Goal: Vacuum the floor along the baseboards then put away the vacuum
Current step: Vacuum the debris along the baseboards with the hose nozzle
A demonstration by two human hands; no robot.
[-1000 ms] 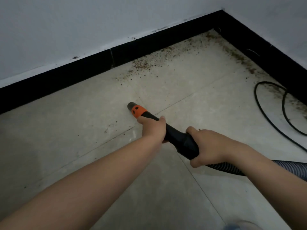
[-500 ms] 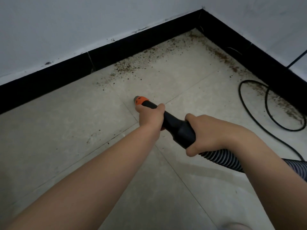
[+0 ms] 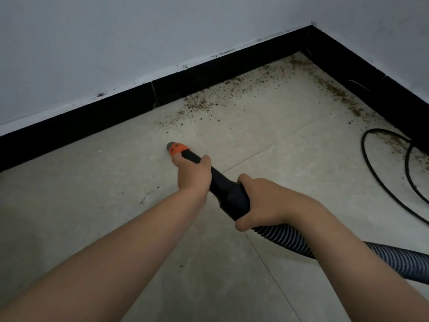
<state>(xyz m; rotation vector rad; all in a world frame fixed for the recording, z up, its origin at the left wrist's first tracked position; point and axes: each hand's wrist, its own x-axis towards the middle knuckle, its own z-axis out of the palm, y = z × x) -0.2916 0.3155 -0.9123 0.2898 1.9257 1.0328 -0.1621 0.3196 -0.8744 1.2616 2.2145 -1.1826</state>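
- Fingers of the left hand (image 3: 193, 174) curled fully round the black vacuum nozzle (image 3: 228, 194), just behind its orange collar (image 3: 178, 148); fingertips hidden underneath, thumb lying over the top.
- Fingers of the right hand (image 3: 267, 202) wrapped tight round the thicker rear end of the nozzle, where the ribbed hose (image 3: 348, 254) joins; thumb visible low on the near side.
- I read both hands as firm grips on the same tool, left ahead, right behind, close together but apart.
- Grey nozzle tip (image 3: 171, 145) points down and toward the far wall; I cannot tell whether it touches the floor (image 3: 92, 205).
- Tip sits short of the black baseboard (image 3: 209, 73), with bare tile between.
- Brown debris (image 3: 204, 101) scattered along the far baseboard and into the corner, continuing down the right-hand baseboard.
- Hose runs off the right edge of view.
- Black cable (image 3: 371, 173) looped on the floor at right, near the right baseboard, well apart from the hands.
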